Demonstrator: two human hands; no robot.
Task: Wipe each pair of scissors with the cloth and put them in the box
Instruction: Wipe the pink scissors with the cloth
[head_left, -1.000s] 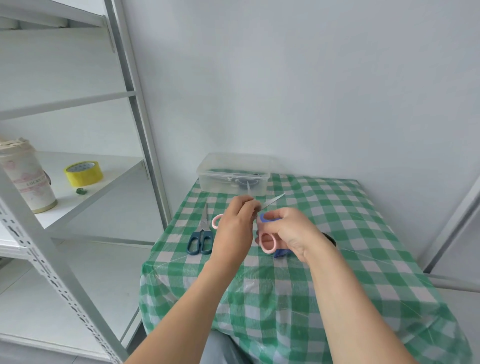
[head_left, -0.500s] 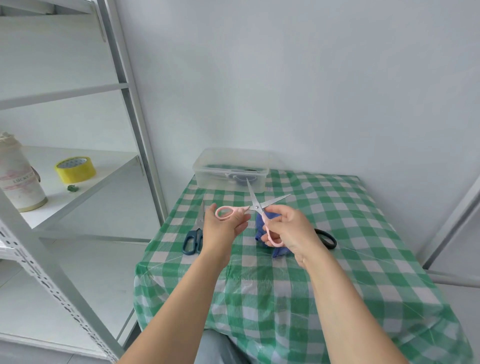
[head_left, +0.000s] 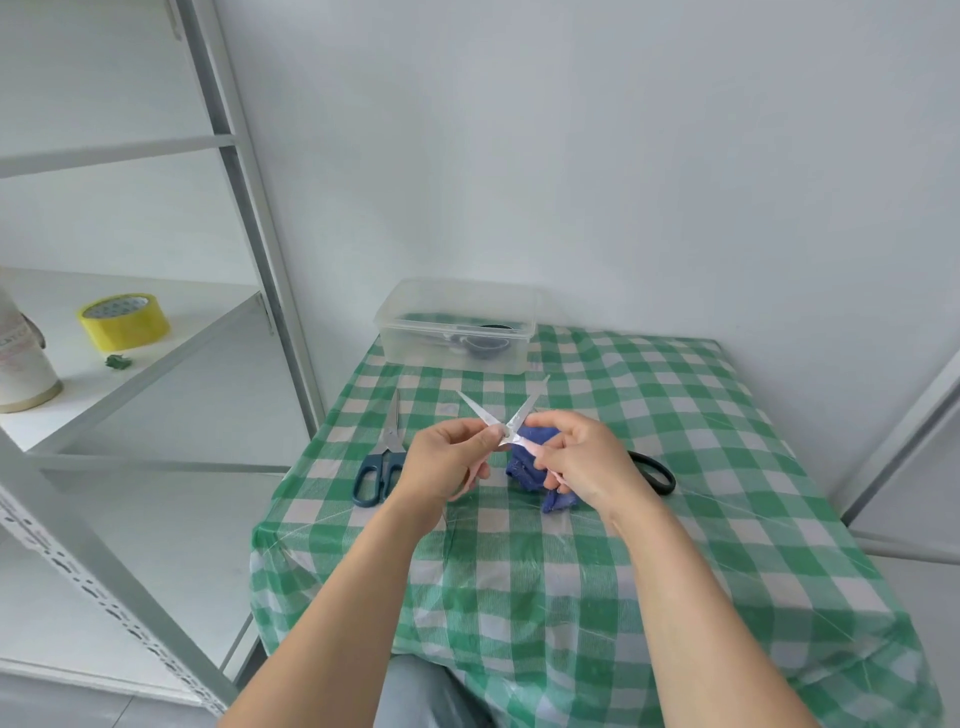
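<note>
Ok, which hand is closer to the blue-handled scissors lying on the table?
Left. The left hand grips the pink scissors just to the right of the blue scissors. The right hand is farther right, by the cloth.

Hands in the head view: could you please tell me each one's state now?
Left hand: closed on the pink scissors.
Right hand: closed on the same scissors.
</note>
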